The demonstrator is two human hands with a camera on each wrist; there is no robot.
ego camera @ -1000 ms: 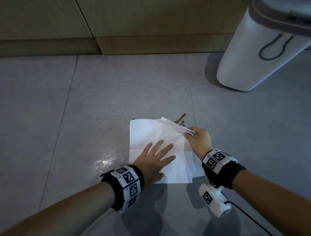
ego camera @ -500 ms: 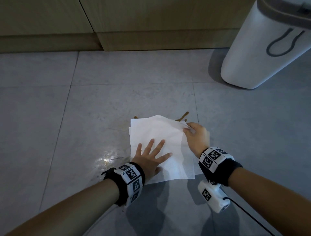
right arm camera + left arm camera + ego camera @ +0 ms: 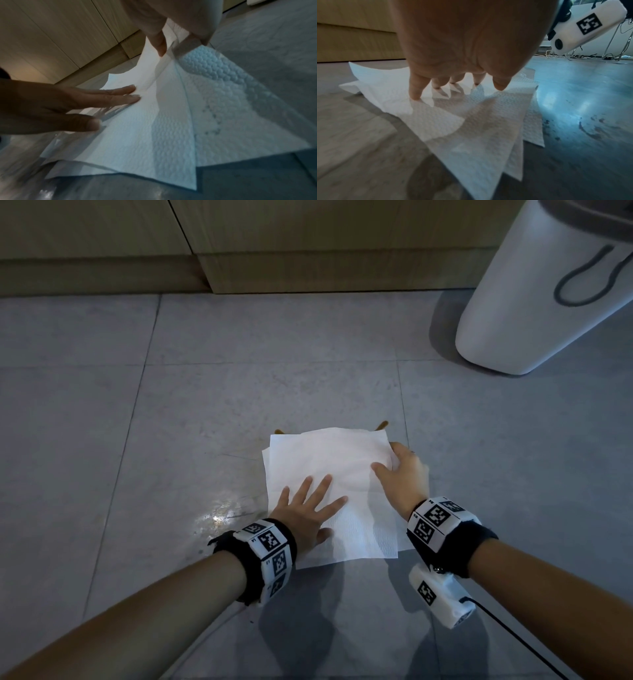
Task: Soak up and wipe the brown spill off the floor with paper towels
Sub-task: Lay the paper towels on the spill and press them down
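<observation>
A: Head view: white towels (image 3: 329, 474) lie in layers on the grey floor (image 3: 171, 412), covering most of the spill (image 3: 382, 425). Only small brown bits show past the far edge.

B: And the left hand (image 3: 305, 510)?

A: Flat on the near left part of the towels, fingers straight and spread. The left wrist view shows its fingertips (image 3: 415, 96) touching the paper.

B: The right hand (image 3: 402, 474)?

A: At the right edge of the towels. Its thumb lies on top, and its fingers curl around the edge there, so it grips the top sheet. The right wrist view shows that edge lifted a little off the layer below, which is flat on the floor.

B: Anything else nearby?

A: A white bin (image 3: 534, 302) stands far right, well apart from the towels. Wooden cabinets (image 3: 274, 244) run along the far side of the floor. A shiny wet patch (image 3: 219, 517) sits just left of the left wrist.
</observation>
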